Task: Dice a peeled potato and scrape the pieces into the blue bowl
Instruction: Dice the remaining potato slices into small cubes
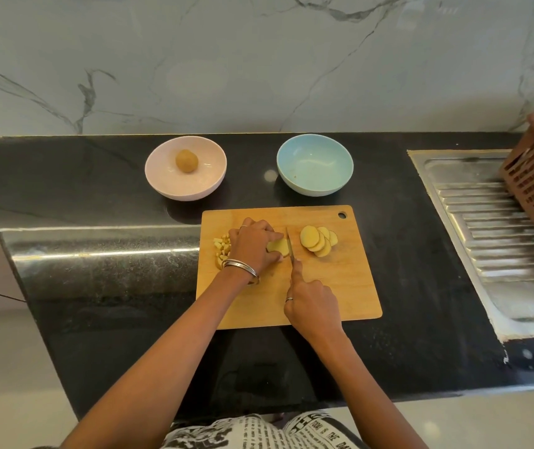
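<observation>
- Black counter [97,189], centre frame: cutting board [340,286].
- My left hand [254,244] pins potato slices [278,246].
- My right hand [312,306] grasps knife [290,247], blade on them.
- Blue bowl [314,164], above.

1. One view only, from the person's head, looking forward and steeply down.
2. It is close above the cutting board [291,286], with the counter [97,176] and wall [259,59] behind.
</observation>
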